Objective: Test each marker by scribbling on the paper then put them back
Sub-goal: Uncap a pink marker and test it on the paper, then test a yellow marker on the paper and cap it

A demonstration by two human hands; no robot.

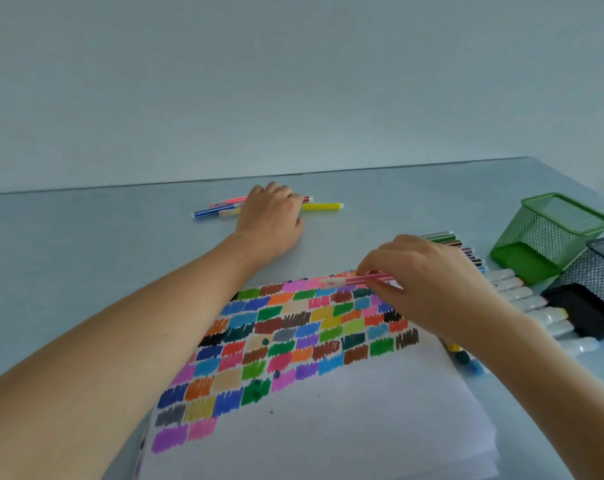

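Observation:
A white sheet of paper (328, 420) lies in front of me, its upper half filled with many coloured scribble patches. My right hand (428, 285) pinches a pink marker (349, 280) held level above the paper's far edge. My left hand (271, 216) reaches to the far side of the table and rests on a small group of markers: a yellow one (323, 206), a blue one (212, 213) and a pink one (226, 201). Whether its fingers grip any of them is hidden by the back of the hand.
A row of markers (449, 239) and pale capped pens (522, 296) lies right of the paper. A green mesh holder (549, 237) lies on its side at the right, next to a black mesh holder (601, 282). The table's far edge (397, 166) meets a plain wall.

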